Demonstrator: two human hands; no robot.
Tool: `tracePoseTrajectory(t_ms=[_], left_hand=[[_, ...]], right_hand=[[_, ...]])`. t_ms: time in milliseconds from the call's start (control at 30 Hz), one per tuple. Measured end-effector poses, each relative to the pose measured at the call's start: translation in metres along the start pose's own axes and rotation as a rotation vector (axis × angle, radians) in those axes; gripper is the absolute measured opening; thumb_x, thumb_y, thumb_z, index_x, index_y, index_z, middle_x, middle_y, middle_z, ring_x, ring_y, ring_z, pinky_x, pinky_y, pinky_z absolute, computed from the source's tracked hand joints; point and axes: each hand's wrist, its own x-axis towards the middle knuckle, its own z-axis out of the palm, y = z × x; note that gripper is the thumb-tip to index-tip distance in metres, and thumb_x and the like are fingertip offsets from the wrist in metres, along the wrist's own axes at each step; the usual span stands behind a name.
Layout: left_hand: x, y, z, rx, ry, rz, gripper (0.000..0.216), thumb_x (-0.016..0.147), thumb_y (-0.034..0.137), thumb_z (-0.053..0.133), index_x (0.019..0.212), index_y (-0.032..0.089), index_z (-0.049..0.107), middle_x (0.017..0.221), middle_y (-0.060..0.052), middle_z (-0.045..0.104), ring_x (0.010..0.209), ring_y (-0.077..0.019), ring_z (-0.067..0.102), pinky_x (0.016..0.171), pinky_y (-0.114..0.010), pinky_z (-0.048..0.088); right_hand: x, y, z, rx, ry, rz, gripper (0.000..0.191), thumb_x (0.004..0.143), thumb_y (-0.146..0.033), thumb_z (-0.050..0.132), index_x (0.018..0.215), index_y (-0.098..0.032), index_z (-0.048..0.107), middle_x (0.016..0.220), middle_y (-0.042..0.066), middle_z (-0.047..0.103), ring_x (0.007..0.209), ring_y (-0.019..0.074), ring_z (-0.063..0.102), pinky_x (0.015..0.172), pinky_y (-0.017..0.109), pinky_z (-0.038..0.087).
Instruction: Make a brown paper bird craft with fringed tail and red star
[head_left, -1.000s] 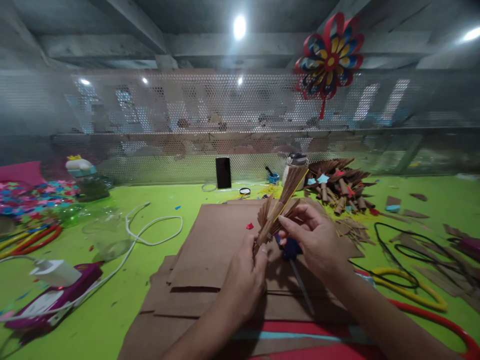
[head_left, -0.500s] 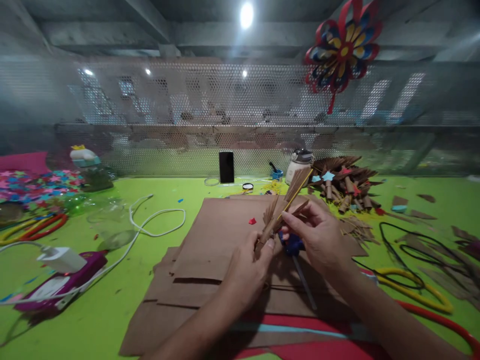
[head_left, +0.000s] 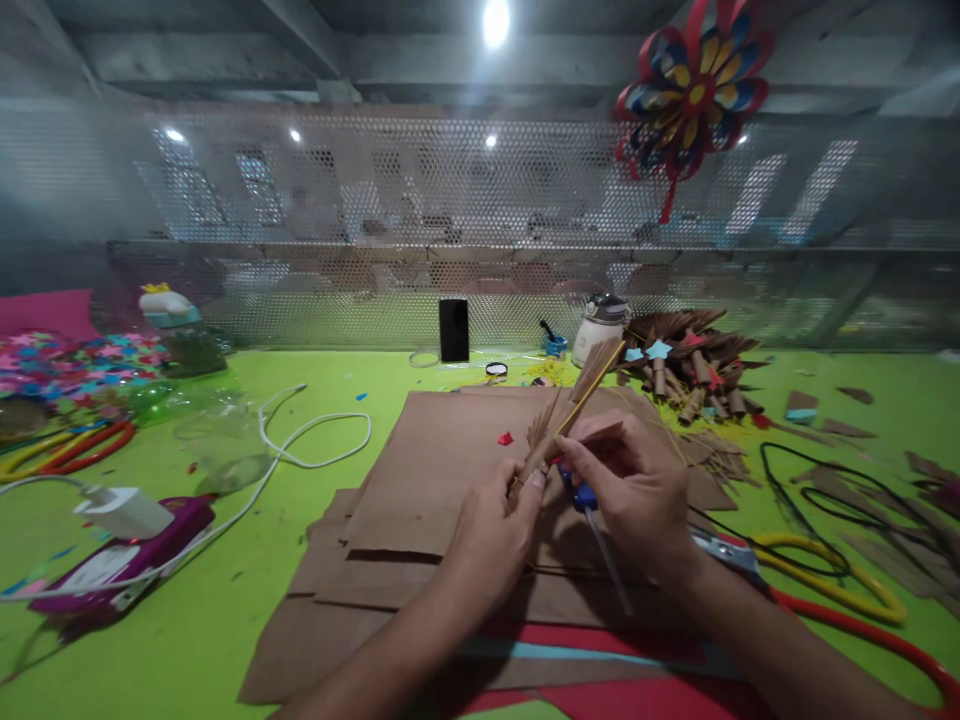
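My left hand is closed round the lower end of a brown paper bundle with fringed tips. The bundle tilts up to the right, and a yellow strip runs along it. Close against its right side, my right hand is closed with thumb and fingertips pinched. A folded brown paper piece sticks out between those fingers. Under the right hand lies a blue glue gun with a pale glue stick pointing toward me; the hand partly hides it.
Brown paper sheets lie stacked below both hands, a small red scrap on top. Finished-looking paper bundles are heaped at right, near a white jar. Scissors with yellow and red handles lie right. A purple power strip and white cable occupy the left.
My right hand has turned, its fingers drawing together against the bundle, and the folded paper piece now lies flatter. The left hand keeps its hold almost unmoved.
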Motion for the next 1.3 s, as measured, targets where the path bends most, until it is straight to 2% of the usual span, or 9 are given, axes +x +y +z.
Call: tracePoseTrajectory(t_ms=[133, 300, 567, 767, 967, 1067, 1200, 1300], left_hand=[[0.001, -0.002, 0.000, 0.012, 0.015, 0.021, 0.033, 0.088, 0.044, 0.038, 0.086, 0.016, 0.056, 0.065, 0.002, 0.052, 0.056, -0.0107, 0.045, 0.052, -0.021, 0.030], [0.000, -0.002, 0.000, -0.063, -0.024, 0.013, 0.031, 0.089, 0.042, 0.036, 0.091, 0.016, 0.053, 0.065, 0.003, 0.049, 0.055, -0.0101, 0.044, 0.050, -0.020, 0.031], [-0.003, 0.001, 0.002, -0.242, -0.070, -0.009, 0.025, 0.089, 0.040, 0.036, 0.093, 0.018, 0.048, 0.074, 0.000, 0.051, 0.064, -0.0100, 0.049, 0.058, -0.019, 0.039], [-0.006, 0.007, 0.002, -0.350, -0.095, -0.022, 0.023, 0.090, 0.037, 0.035, 0.099, 0.019, 0.046, 0.076, 0.001, 0.050, 0.065, -0.0095, 0.048, 0.058, -0.019, 0.040], [-0.007, 0.010, 0.002, -0.320, -0.065, -0.042, 0.026, 0.090, 0.038, 0.035, 0.105, 0.018, 0.045, 0.071, 0.002, 0.049, 0.058, -0.0099, 0.045, 0.052, -0.020, 0.038], [-0.008, 0.013, 0.001, -0.271, -0.033, -0.015, 0.026, 0.090, 0.035, 0.035, 0.106, 0.018, 0.046, 0.072, 0.001, 0.052, 0.064, -0.0117, 0.050, 0.058, -0.021, 0.041], [-0.009, 0.019, -0.001, -0.209, 0.005, 0.036, 0.024, 0.091, 0.031, 0.034, 0.107, 0.018, 0.045, 0.086, -0.003, 0.057, 0.078, -0.0144, 0.054, 0.070, -0.024, 0.043], [-0.010, 0.022, -0.002, -0.152, 0.021, 0.041, 0.023, 0.091, 0.028, 0.033, 0.107, 0.017, 0.045, 0.087, -0.004, 0.058, 0.076, -0.0149, 0.055, 0.070, -0.026, 0.042]], right_hand=[[-0.004, 0.004, -0.002, -0.236, -0.018, -0.332, 0.010, 0.077, -0.013, 0.061, 0.080, -0.021, 0.056, 0.074, 0.003, 0.059, 0.068, 0.0154, 0.057, 0.060, 0.028, 0.047], [-0.009, 0.007, -0.002, -0.321, -0.054, -0.506, 0.012, 0.078, -0.012, 0.058, 0.085, -0.022, 0.058, 0.075, 0.004, 0.062, 0.071, 0.0170, 0.060, 0.063, 0.030, 0.050], [-0.021, 0.016, 0.001, -0.425, -0.050, -0.559, 0.030, 0.078, -0.013, 0.060, 0.105, -0.025, 0.058, 0.087, 0.006, 0.064, 0.081, 0.0200, 0.061, 0.078, 0.039, 0.050], [-0.024, 0.015, 0.003, -0.422, -0.095, -0.563, 0.042, 0.078, -0.010, 0.060, 0.118, -0.022, 0.053, 0.090, 0.009, 0.063, 0.083, 0.0199, 0.060, 0.075, 0.037, 0.051], [-0.025, 0.012, 0.006, -0.387, -0.123, -0.542, 0.055, 0.078, -0.005, 0.059, 0.128, -0.022, 0.046, 0.092, 0.009, 0.061, 0.083, 0.0196, 0.057, 0.073, 0.036, 0.050], [-0.026, 0.011, 0.007, -0.368, -0.140, -0.531, 0.057, 0.078, -0.004, 0.059, 0.130, -0.021, 0.044, 0.095, 0.010, 0.060, 0.087, 0.0201, 0.056, 0.077, 0.037, 0.048], [-0.031, 0.010, 0.008, -0.337, -0.165, -0.486, 0.057, 0.080, -0.005, 0.057, 0.133, -0.018, 0.041, 0.099, 0.011, 0.059, 0.090, 0.0204, 0.054, 0.078, 0.037, 0.047], [-0.035, 0.009, 0.010, -0.317, -0.179, -0.454, 0.057, 0.080, -0.004, 0.055, 0.134, -0.016, 0.039, 0.103, 0.012, 0.058, 0.094, 0.0209, 0.053, 0.081, 0.037, 0.047]])
